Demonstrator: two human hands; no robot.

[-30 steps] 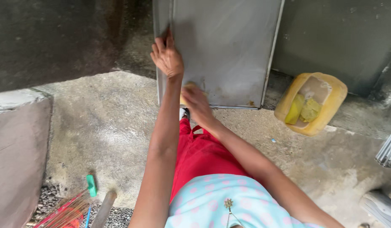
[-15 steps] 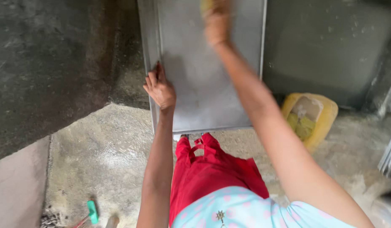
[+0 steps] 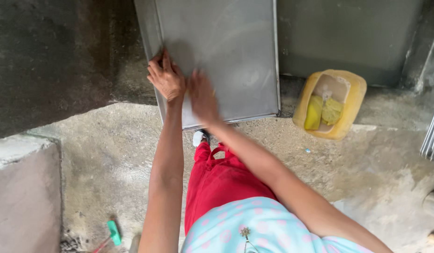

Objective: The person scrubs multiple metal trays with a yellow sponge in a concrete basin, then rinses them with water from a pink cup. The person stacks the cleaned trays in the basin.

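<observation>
I'm looking down at a rough outdoor washing spot behind a home or kitchen: wet, bare concrete floor, stained dark walls, a big metal baking tray propped upright, and a cut-open yellow jug holding sponges
</observation>
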